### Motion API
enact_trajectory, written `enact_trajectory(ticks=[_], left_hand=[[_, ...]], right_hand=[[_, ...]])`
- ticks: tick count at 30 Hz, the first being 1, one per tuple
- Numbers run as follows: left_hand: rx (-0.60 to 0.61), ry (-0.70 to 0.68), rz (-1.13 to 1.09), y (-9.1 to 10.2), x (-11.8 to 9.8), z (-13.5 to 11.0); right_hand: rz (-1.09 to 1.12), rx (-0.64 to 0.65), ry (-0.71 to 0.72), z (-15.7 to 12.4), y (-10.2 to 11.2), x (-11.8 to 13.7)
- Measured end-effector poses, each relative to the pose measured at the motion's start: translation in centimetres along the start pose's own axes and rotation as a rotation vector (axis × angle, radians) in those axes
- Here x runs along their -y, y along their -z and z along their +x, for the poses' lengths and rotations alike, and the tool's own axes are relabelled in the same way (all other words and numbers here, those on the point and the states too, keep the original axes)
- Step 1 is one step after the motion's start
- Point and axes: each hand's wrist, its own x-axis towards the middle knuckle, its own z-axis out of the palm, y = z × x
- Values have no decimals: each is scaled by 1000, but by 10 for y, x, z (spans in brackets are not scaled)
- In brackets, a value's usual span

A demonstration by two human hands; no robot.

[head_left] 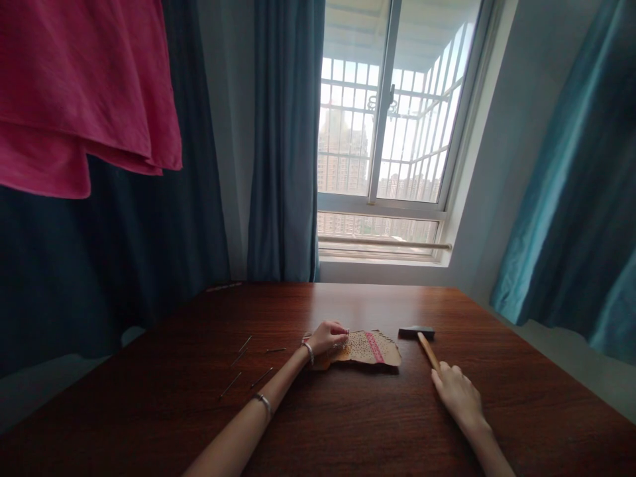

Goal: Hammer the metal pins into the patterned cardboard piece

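Observation:
My right hand (458, 392) is wrapped round the wooden handle of a hammer (428, 351). The dark hammer head is at the far end, low over the table or resting on it; I cannot tell which. On the left part of a flat piece of brown cardboard (389, 351), my left hand (330, 336) has its fingers pinched together. Whatever is between those fingertips is too small to make out. Many small dark dots or holes and a pink-red stripe mark the cardboard, whose edges are uneven. Left of my left forearm lie several long thin nails (231, 384), spread apart.
The brown wooden table (348, 424) reaches to the wall under a barred window (382, 152). Blue curtains (283, 146) hang at both sides. A pink cloth (94, 86) hangs at the upper left. A thin pale strip (223, 287) lies at the table's far left edge.

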Motion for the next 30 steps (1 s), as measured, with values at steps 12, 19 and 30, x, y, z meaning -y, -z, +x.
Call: enact_trajectory(ticks=[12,19,30], left_hand=[[-4,-4,2,-1,-1,-1],[-24,-36,-9,-5,9,2],[-33,1,19,-5,2,2]], right_hand=[[1171,207,-39,-3,54,40],[1558,527,135,-30,89,109],[1479,513,221,-35,99,152]])
